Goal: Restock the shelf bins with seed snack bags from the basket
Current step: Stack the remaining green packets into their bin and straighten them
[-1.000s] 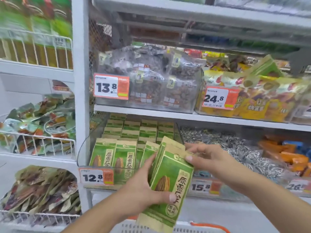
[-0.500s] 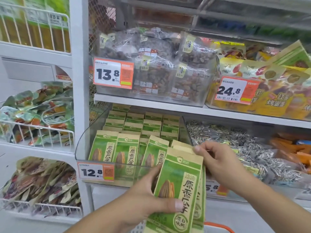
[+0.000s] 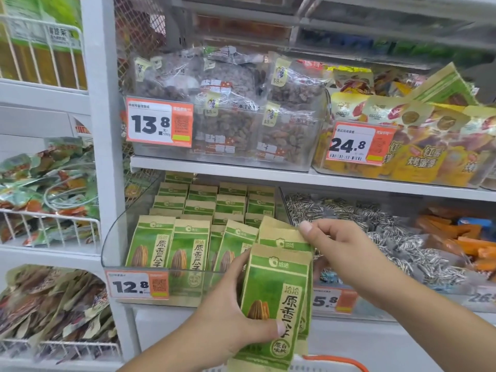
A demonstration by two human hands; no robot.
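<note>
Shop aisle: white shelves, clear bins of packaged snacks, orange price tags reading 13.8, 24.8, 12.8

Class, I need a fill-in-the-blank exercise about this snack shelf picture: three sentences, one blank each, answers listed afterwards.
1. The left hand holds green seed bags in front of the clear bin tagged ____.
2. The right hand pinches the ____ edge of the bag behind.
3. The bin on the shelf directly above carries the price ____.

Missing words: 12.8; top; 13.8

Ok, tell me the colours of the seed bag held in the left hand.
Green front with kraft-tan top and bottom edges on the seed bag, clearest in the head view.
</note>
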